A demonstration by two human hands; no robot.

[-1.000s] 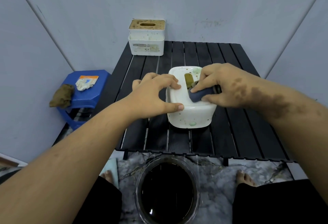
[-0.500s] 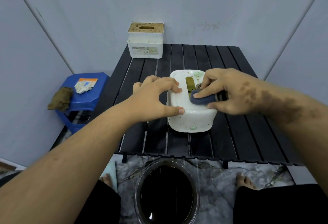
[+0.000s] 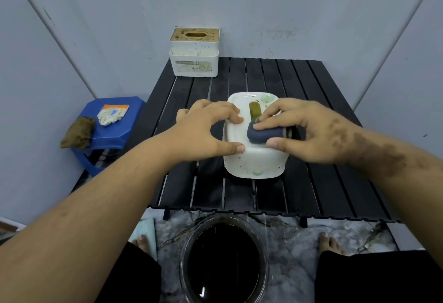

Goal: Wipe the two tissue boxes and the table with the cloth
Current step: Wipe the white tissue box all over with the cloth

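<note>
- The black slatted table [image 3: 335, 158] fills the middle of the frame; its slats show dull smears, so by my reading it is not yet wiped.
- At the upper centre, against the wall, the far tissue box [image 3: 194, 63] stands untouched, its brown top still stained (a later job, I judge).
- At the centre lies the near tissue box [image 3: 254, 166], white and speckled; the left hand [image 3: 203, 132] grips its left edge, thumb and fingers curled on it, as it did a second ago.
- The right hand [image 3: 309, 132] pinches the folded blue cloth [image 3: 263, 133] on the box top; over the last second the cloth has slid from beside the slot toward the near left, so the top is partly wiped and specks remain.
</note>
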